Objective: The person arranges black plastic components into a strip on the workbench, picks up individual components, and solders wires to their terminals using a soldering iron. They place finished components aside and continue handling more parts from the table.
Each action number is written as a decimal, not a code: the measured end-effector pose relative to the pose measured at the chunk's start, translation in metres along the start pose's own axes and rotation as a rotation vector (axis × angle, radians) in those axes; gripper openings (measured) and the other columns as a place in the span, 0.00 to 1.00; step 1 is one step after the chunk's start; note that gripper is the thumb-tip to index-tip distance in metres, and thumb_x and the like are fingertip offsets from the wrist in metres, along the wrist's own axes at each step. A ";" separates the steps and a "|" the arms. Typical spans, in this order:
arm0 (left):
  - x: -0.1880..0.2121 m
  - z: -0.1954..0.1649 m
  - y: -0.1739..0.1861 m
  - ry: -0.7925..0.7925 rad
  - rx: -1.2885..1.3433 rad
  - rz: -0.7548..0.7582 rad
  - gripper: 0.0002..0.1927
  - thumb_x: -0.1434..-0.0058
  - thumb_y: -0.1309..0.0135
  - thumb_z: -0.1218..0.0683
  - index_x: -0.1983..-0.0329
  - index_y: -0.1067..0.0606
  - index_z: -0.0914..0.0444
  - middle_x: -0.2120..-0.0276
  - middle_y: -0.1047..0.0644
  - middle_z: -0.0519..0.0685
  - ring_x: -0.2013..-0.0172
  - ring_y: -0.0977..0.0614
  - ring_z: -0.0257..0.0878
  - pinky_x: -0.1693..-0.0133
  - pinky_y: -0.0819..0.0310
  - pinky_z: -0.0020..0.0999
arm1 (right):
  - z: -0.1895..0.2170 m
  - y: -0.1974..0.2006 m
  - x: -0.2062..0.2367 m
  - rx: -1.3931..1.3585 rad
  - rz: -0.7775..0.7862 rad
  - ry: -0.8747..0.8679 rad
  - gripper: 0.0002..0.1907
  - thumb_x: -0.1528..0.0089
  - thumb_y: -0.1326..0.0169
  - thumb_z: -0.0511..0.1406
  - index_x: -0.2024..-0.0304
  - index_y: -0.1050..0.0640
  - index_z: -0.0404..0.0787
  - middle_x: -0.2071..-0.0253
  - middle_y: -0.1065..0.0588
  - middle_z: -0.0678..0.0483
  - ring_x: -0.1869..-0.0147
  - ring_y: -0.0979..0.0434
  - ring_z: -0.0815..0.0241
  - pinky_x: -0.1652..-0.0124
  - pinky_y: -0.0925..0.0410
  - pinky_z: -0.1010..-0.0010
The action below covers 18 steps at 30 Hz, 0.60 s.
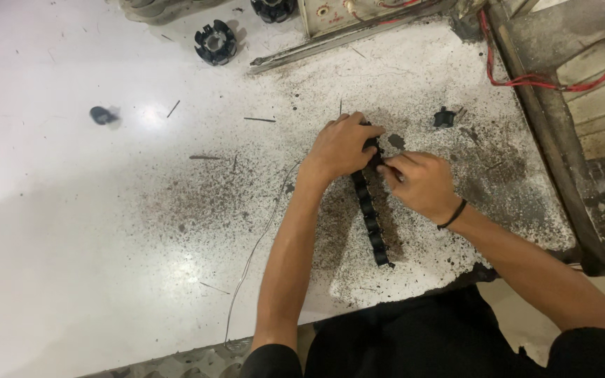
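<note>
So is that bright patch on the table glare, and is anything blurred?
Head view: yes, lamp glare whitens the table on its left side; the small dark piece there looks smeared; both hands, left hand and right hand, and the black segmented strip are sharp.

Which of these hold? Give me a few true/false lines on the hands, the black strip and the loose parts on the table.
1. Both hands are on the black segmented strip. True: left hand and right hand meet at its far end.
2. The strip is lifted clear of the white table. False: its near end lies on the surface.
3. A round black slotted part lies at the far side. True.
4. The right wrist is bare. False: it wears a black band.
</note>
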<state>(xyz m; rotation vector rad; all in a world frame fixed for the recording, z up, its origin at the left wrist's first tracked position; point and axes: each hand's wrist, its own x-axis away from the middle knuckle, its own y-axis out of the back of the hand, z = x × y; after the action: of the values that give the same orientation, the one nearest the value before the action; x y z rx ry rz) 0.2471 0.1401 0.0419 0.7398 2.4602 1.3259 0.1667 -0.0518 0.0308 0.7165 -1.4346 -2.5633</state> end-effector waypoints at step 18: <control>0.004 -0.005 0.004 0.045 -0.059 0.115 0.35 0.52 0.34 0.43 0.38 0.25 0.44 0.45 0.27 0.53 0.40 0.27 0.53 0.38 0.37 0.54 | -0.007 0.005 0.030 -0.283 -0.020 -0.010 0.08 0.40 0.34 0.35 0.64 0.18 0.36 0.65 0.19 0.49 0.69 0.19 0.59 0.71 0.29 0.71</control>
<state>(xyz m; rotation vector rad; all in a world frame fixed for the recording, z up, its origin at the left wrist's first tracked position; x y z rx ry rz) 0.2430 0.1407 0.0483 0.8582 2.4337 1.4644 0.1426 -0.0699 0.0214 0.6776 -1.0382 -2.7095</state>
